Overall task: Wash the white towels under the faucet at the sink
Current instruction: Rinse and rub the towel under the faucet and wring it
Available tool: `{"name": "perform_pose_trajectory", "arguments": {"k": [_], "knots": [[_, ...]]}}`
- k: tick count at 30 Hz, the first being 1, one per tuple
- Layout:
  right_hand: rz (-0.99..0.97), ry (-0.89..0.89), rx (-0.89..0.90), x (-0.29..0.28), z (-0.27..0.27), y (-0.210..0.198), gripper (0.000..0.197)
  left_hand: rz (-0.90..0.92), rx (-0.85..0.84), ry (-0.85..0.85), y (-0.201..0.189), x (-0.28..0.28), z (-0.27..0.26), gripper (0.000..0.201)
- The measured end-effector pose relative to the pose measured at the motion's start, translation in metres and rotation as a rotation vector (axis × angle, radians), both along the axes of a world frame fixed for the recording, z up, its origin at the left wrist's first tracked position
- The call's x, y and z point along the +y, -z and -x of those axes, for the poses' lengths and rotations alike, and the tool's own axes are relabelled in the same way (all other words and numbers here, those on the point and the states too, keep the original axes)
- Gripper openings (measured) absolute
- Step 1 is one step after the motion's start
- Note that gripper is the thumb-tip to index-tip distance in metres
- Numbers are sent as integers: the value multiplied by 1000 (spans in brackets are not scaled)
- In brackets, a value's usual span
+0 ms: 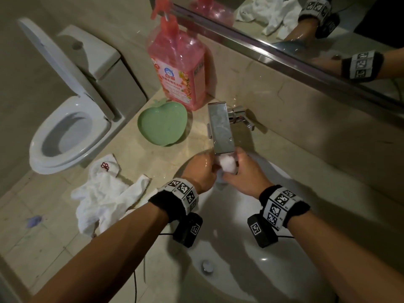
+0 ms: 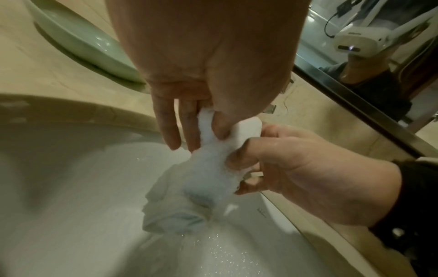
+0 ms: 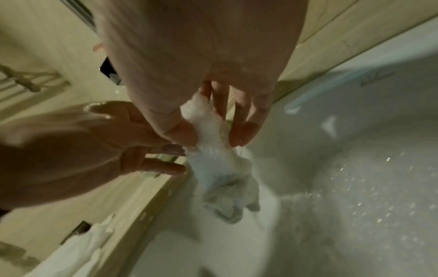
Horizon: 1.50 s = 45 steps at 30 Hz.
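A wet, bunched white towel [image 1: 227,165] hangs just under the spout of the steel faucet [image 1: 220,127], over the white sink [image 1: 251,259]. My left hand [image 1: 209,169] pinches the towel's top from the left, and my right hand [image 1: 231,172] pinches it from the right. In the left wrist view the left hand [image 2: 203,136] holds the towel [image 2: 203,180] between thumb and fingers, and the right hand [image 2: 244,166] curls round it. In the right wrist view the right hand [image 3: 211,137] clamps the towel [image 3: 218,168], whose lower part dangles into the basin. Water drops spatter the basin.
More white towels [image 1: 102,195] lie crumpled on the counter left of the sink. Behind them are a green heart-shaped dish [image 1: 161,125] and a pink soap bottle [image 1: 177,68]. A toilet [image 1: 65,132] stands at the far left, and a mirror [image 1: 306,25] runs along the back wall.
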State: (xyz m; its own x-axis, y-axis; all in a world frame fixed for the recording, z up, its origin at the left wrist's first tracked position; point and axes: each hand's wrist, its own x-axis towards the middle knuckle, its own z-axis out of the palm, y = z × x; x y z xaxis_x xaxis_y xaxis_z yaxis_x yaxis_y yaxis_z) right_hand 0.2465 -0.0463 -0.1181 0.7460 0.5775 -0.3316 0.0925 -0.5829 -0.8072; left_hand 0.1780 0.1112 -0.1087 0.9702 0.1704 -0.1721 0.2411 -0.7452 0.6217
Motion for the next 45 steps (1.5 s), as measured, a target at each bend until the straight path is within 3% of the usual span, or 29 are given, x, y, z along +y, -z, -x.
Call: {"name": "perform_pose_trajectory", "arguments": {"k": [3, 6, 11, 16, 18, 20, 23, 28, 32, 34, 36, 38, 40, 43, 45], "knots": [[30, -73, -45, -10, -5, -2, 63, -62, 44, -67, 4, -3, -6, 41], [205, -195, -156, -14, -10, -4, 57, -166, 114, 69, 7, -2, -10, 37], [283, -229, -256, -18, -14, -1, 52, -84, 41, 85, 0, 6, -14, 36], [321, -258, -383, -22, -23, 7, 50, -100, 80, 159, -8, 25, -13, 38], [252, -271, -305, -21, -27, 6, 52, -43, 77, 183, -11, 31, -10, 37], [167, -268, -173, -21, -30, 3, 49, 58, 65, 165, -11, 38, -4, 22], [129, -214, -64, -19, -32, 1, 36, 241, 91, 16, -10, 46, 4, 20], [178, -24, -84, -6, -28, -4, 37, 86, 119, -157, -10, 39, 5, 26], [136, 137, 24, 9, -16, -3, 42, 141, 232, -239, -10, 29, -2, 34], [50, 184, 116, 17, -8, -2, 36, 196, 249, -245, -12, 24, -3, 33], [-46, 159, 220, 25, 1, -6, 48, 327, 233, -228, -15, 18, -2, 33], [-72, 98, 195, 30, 3, -6, 60, 475, 232, -190, -17, 12, 0, 44], [-74, 132, 152, 32, 0, -3, 51, 612, 217, -151, -15, 11, 2, 39], [-98, 285, 288, 26, -9, 0, 45, 573, 143, -116, -11, 23, 7, 29], [-126, 297, 357, 18, -14, 2, 46, 486, 112, -43, -4, 30, 7, 44]]}}
